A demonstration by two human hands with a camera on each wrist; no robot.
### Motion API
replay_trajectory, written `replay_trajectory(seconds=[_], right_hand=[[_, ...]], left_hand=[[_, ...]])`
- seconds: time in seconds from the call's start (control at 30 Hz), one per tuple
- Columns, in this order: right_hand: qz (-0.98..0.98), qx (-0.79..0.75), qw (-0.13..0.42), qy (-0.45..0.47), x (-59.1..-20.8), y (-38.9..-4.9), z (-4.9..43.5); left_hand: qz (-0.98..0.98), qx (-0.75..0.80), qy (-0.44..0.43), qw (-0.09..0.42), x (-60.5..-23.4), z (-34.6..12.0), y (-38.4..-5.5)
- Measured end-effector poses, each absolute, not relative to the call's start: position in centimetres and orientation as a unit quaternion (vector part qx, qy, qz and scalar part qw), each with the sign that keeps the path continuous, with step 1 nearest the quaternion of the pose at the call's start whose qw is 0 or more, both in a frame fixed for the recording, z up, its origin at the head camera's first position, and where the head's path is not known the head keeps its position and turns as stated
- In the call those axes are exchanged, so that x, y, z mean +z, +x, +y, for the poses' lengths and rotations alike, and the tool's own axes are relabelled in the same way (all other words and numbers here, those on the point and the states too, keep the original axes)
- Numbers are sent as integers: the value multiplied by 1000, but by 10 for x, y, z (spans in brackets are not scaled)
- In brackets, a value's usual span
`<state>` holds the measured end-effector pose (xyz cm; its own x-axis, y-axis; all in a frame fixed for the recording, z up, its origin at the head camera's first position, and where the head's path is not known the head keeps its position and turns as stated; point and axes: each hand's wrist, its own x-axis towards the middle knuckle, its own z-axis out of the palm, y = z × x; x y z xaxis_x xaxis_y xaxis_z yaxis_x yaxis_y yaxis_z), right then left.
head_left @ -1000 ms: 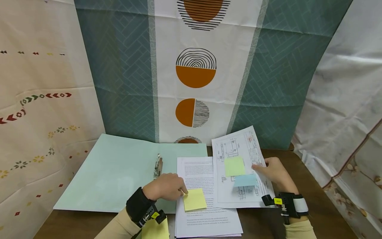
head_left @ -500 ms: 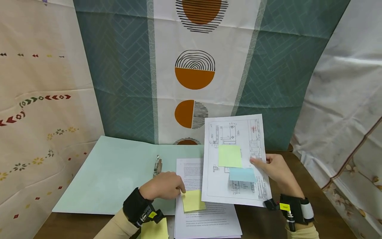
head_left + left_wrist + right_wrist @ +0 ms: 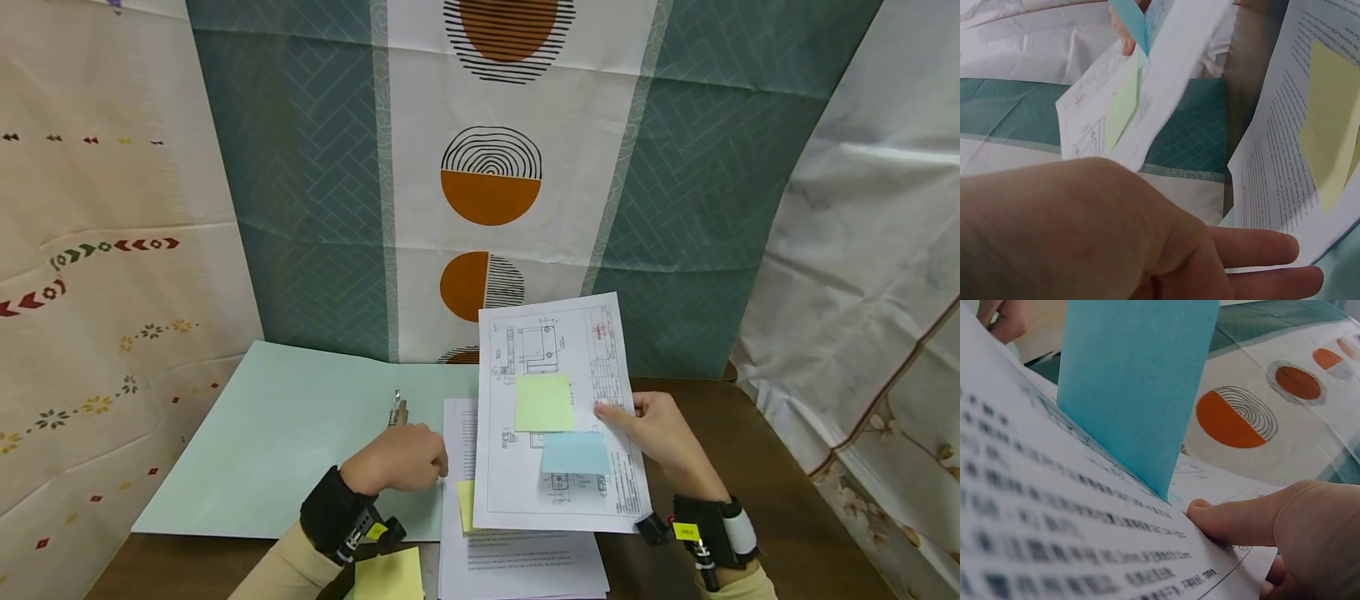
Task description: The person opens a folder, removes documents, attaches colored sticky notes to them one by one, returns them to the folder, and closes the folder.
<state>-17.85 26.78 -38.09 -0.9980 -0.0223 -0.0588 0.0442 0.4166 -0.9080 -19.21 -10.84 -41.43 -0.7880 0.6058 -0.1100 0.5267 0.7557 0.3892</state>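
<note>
My right hand (image 3: pixel 660 429) pinches the right edge of a technical drawing sheet (image 3: pixel 555 342), thumb on top and fingers behind. A green sticky note (image 3: pixel 543 404) and a blue sticky note (image 3: pixel 576 452) are on the drawing; the blue one stands up from the paper in the right wrist view. The sheet is raised over a stack of printed pages (image 3: pixel 532 571), overlapping a yellow sticky note (image 3: pixel 466 506) on them. To the left of the stack is my left hand (image 3: pixel 405 458), holding nothing, with two fingers loosely extended in the left wrist view.
A pale green folder (image 3: pixel 285 450) lies spread at the left, a metal clip (image 3: pixel 395 407) along its middle. A yellow sticky note pad (image 3: pixel 388 575) is at the table's front, left of the pages. Brown table (image 3: pixel 750 467) shows at right; patterned cloths (image 3: pixel 315 183) hang around.
My right hand has lifted the drawing sheet and carried it left over the printed pages. My left hand has let go of the yellow sticky note and drawn back slightly left.
</note>
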Motion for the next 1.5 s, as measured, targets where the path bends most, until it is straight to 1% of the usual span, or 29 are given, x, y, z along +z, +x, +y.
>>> replay_trajectory(seconds=[0.2, 0.4, 0.63, 0.9, 1.1, 1.3, 1.5], right_hand=[[835, -548, 48, 2, -392, -184, 255], [841, -536, 67, -24, -411, -189, 247], [836, -535, 108, -58, -426, -194, 238], [865, -486, 116, -49, -433, -194, 226], [882, -444, 137, -81, -441, -196, 227], [904, -393, 126, -110, -449, -197, 229], [944, -306, 107, -52, -456, -189, 224]], left_hand=[[934, 169, 290, 122, -414, -111, -195], [931, 186, 292, 118, -415, -113, -194], [929, 191, 294, 118, -417, -114, -195], [929, 185, 298, 116, -418, -114, -196], [931, 191, 288, 119, -419, -113, -194], [931, 188, 289, 124, -420, -113, -194], [929, 185, 291, 133, -420, -111, -195]])
